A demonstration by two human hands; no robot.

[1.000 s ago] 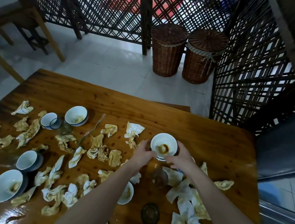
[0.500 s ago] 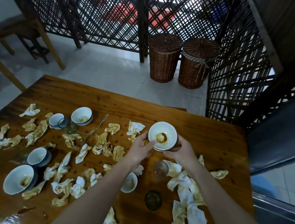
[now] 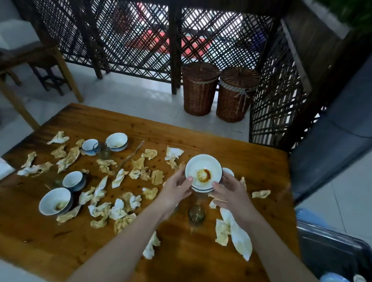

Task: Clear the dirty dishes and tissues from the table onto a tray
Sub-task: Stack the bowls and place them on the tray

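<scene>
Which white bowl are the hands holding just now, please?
The sauce-stained bowl topping the stack, between left hand and right hand; the left-side bowls sit untouched.

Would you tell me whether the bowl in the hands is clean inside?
No, the white bowl has an orange-red sauce stain at its bottom.

Before the dark lattice screen (image 3: pixel 131 37), a lidded wicker basket (image 3: pixel 198 90) stands just beside a second, ribbon-tied basket (image 3: pixel 236 98) on pale floor tiles (image 3: pixel 128 99), and a wooden stool (image 3: pixel 48 81) sits near the screen's left end.
</scene>
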